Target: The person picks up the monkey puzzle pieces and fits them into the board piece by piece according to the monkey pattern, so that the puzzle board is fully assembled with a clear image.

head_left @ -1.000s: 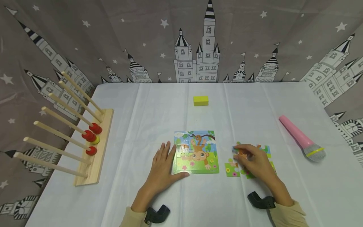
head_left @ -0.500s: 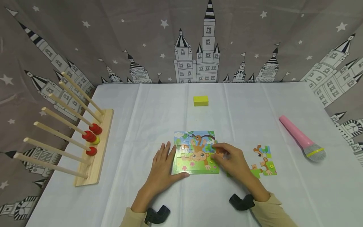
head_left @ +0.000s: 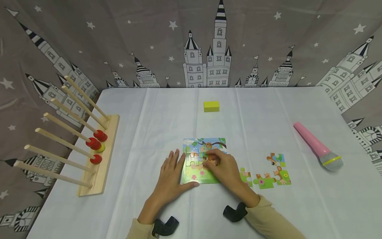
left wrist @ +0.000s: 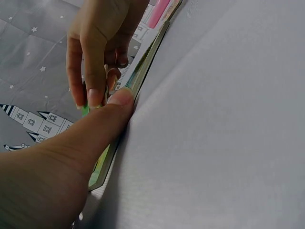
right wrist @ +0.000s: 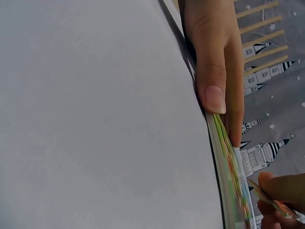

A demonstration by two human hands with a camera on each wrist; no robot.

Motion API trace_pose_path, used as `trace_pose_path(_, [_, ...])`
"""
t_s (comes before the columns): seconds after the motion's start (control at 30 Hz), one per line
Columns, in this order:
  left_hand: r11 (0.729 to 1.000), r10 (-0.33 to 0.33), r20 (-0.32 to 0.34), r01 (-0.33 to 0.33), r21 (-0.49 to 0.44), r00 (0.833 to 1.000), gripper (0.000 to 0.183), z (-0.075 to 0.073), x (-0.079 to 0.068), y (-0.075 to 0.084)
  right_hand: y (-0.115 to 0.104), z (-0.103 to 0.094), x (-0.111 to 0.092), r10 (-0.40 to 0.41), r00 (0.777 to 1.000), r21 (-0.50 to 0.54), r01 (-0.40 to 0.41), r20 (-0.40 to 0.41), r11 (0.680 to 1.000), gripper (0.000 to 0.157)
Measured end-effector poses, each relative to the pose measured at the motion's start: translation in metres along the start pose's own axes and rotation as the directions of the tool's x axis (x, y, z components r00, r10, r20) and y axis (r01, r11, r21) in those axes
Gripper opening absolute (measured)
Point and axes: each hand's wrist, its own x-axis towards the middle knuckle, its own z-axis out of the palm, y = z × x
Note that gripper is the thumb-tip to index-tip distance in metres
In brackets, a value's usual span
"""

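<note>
A square jigsaw puzzle board (head_left: 191,178) with a monkey picture lies mid-table, a small group of fitted pieces on its left side. My left hand (head_left: 167,182) rests along its left edge with fingers extended, the thumb on the front edge. Over the board's middle, my right hand (head_left: 226,168) pinches a puzzle piece (right wrist: 275,204) between thumb and fingers. In the right wrist view that piece is tilted and held above the board. Right of the board lie several loose puzzle pieces (head_left: 265,182), one partly hidden by my right hand.
A wooden peg stand (head_left: 111,142) with red and yellow rings is at the left. A yellow block (head_left: 211,106) sits behind the board. At the right lies a pink toy microphone (head_left: 311,139). A grey castle-print cloth (head_left: 149,30) hangs behind the white-covered table (head_left: 164,116).
My right hand has picked a puzzle piece from the loose group and carried it left, over the middle of the board. My left hand has stayed in place.
</note>
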Motion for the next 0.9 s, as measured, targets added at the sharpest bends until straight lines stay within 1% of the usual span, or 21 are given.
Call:
trace_pose_path(0.23, [1.000,0.002,-0.001,-0.002,0.003,1.000,0.101,0.001,0.001,0.000,-0.002,0.009,0.004,0.055,0.997,-0.013,-0.055,0.045,0.998,0.036])
trace_pose_path(0.33, [1.000,0.001,0.000,-0.001,0.001,1.000,0.101,0.000,0.000,0.000,-0.004,0.010,0.006,0.074,0.996,-0.042,-0.072,0.053,0.997,0.042])
trace_pose_path(0.5, [1.000,0.002,-0.002,-0.002,0.002,1.000,0.102,0.000,0.001,0.000,-0.006,0.011,0.009,0.102,0.993,-0.064,-0.097,0.065,0.993,0.056])
trace_pose_path(0.57, [1.000,0.004,-0.003,-0.004,0.005,1.000,0.102,0.000,0.001,0.000,-0.007,0.011,0.009,0.103,0.993,-0.069,-0.099,0.059,0.993,0.059])
trace_pose_path(0.77, [1.000,0.007,-0.006,-0.006,0.013,1.000,0.101,0.000,0.000,0.000,-0.005,0.012,0.009,0.073,0.996,-0.101,-0.069,0.041,0.993,0.059])
trace_pose_path(0.9, [1.000,0.006,-0.005,-0.006,0.017,1.000,0.101,0.000,0.000,0.000,-0.004,0.012,0.009,0.076,0.996,-0.087,-0.073,0.041,0.994,0.060])
